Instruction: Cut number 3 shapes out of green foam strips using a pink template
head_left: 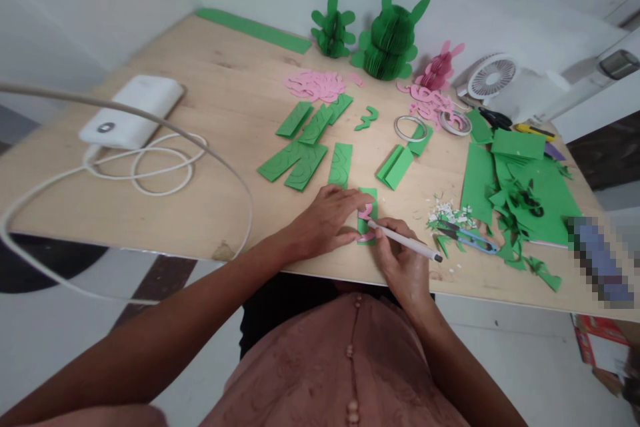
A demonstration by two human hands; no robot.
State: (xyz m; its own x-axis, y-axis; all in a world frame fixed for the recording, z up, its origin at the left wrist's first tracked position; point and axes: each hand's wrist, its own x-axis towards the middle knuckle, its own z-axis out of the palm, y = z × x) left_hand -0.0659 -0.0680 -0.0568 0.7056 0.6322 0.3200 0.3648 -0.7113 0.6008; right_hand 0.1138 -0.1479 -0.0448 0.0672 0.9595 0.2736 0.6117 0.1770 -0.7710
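My right hand [404,270] is closed around a white pen [407,242], its tip at a pink curvy paper cutout [367,211]. That cutout lies on a folded green paper strip [369,192] near the table's front edge. From the left side, my left hand [325,220] rests on the strip, thumb and fingers apart, with fingertips touching the cutout's edge. Just beyond my left hand sits a green strip with a drawn curvy outline [341,163]. More marked green strips [306,167] lie farther left, and a cut green curvy piece [369,119] lies behind.
Pink cutouts [316,85] and green paper figures [387,40] stand toward the wall. At right are blue thread snips [467,237], green scraps [520,213], tape rolls [455,123] and a small fan [493,77]. A white power bank [133,112] with a looping cable is at left.
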